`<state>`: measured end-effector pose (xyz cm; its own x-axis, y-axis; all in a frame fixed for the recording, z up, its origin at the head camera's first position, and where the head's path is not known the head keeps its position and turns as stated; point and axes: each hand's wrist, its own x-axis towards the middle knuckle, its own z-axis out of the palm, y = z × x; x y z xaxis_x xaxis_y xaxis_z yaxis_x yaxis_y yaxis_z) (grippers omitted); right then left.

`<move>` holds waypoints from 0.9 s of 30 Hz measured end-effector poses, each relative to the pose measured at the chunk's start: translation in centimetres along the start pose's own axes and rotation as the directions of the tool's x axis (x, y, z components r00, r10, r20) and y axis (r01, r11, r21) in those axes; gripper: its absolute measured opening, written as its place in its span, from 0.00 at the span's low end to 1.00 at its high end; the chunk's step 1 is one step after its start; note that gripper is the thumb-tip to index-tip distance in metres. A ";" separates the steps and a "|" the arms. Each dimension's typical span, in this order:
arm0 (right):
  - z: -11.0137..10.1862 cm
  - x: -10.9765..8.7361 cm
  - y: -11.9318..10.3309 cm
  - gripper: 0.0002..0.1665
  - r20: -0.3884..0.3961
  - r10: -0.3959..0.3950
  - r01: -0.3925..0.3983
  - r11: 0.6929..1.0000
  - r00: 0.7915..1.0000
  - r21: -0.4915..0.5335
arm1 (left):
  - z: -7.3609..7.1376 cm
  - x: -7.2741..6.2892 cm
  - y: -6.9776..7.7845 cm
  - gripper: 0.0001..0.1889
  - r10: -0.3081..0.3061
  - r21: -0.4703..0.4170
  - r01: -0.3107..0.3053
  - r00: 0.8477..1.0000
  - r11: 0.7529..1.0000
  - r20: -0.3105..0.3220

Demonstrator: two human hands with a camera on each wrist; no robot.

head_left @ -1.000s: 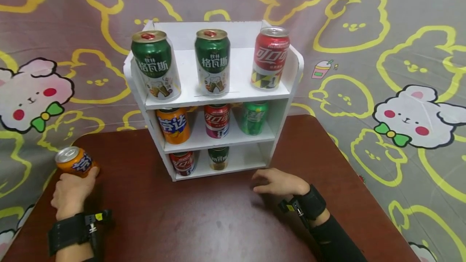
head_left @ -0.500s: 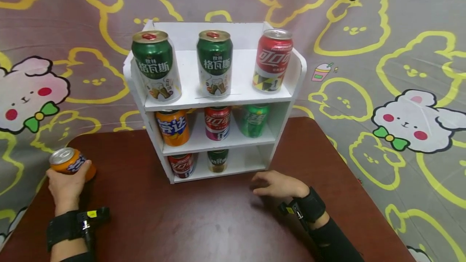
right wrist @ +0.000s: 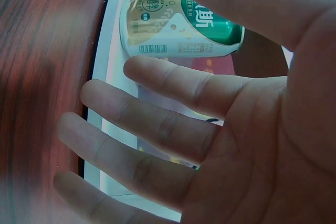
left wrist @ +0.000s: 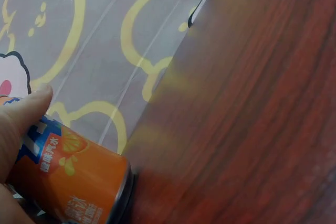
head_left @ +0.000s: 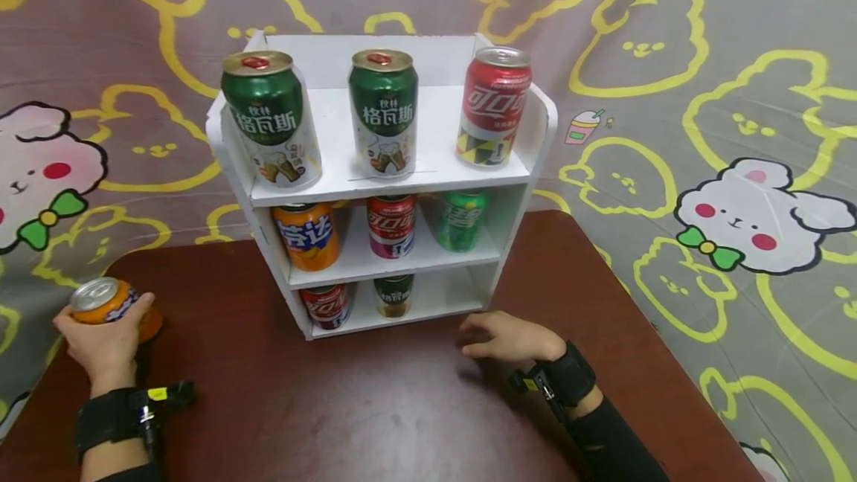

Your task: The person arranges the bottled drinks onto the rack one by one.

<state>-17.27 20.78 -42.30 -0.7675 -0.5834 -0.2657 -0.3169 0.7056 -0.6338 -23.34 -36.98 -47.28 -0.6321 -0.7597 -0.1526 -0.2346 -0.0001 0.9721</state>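
At the table's left, my left hand (head_left: 103, 344) grips an orange Fanta can (head_left: 110, 308), thumb on its right side and fingers around its left. In the left wrist view the can's lower body (left wrist: 89, 177) shows close to the table edge; whether its base touches the table I cannot tell. My right hand (head_left: 512, 337) is just in front of the white shelf rack's (head_left: 448, 290) lower right corner, holding nothing. Its fingers spread, loosely bent, in the right wrist view, with a green and white kvass can (right wrist: 184, 27) beyond them on the bottom shelf.
Two green kvass cans (head_left: 383, 114) and a red Coca-Cola can (head_left: 495, 106) stand on top. On the middle shelf are an orange can (head_left: 308, 236), a red can (head_left: 391, 225) and a green can (head_left: 462, 222). Another red can (head_left: 326, 306) stands bottom left. Patterned cloth (head_left: 623, 95) hangs behind.
My left hand has moved round the orange can, its fingers now reaching along the can's left side. The whole view has shifted slightly. The right hand stays put.
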 end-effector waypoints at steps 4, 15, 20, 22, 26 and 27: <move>0.0 0.0 -0.1 0.27 0.006 -0.001 0.001 1.000 1.000 0.000 | -0.3 -0.2 -0.1 0.51 0.004 0.082 -0.001 0.999 0.997 -0.032; -0.2 -0.1 0.0 0.27 0.002 -0.009 0.009 1.000 1.000 0.009 | -0.8 -0.7 -0.1 0.54 0.003 0.197 -0.005 1.000 0.980 0.008; -0.3 -0.1 -0.1 0.28 0.003 -0.010 0.010 1.000 1.000 0.000 | -0.9 -0.8 -0.3 0.54 0.004 0.202 -0.012 0.999 0.979 0.039; -0.3 0.0 -0.2 0.27 0.003 -0.013 0.013 1.000 1.000 0.000 | -0.9 -0.9 -0.4 0.53 0.007 0.211 -0.018 0.998 0.977 0.056; -0.2 0.1 -0.2 0.26 0.007 -0.020 0.020 1.000 1.000 -0.003 | -0.8 -1.1 -0.6 0.52 0.056 0.272 -0.078 0.994 0.959 0.090; -0.1 0.1 -0.2 0.26 0.009 -0.019 0.019 1.000 1.000 -0.002 | -0.8 -1.2 -0.6 0.51 0.067 0.285 -0.093 0.993 0.954 0.099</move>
<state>-17.36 20.64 -42.13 -0.7565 -0.6003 -0.2597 -0.3324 0.6948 -0.6377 -21.85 -36.56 -47.52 -0.7163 -0.6900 -0.1042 -0.3758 0.2556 0.8907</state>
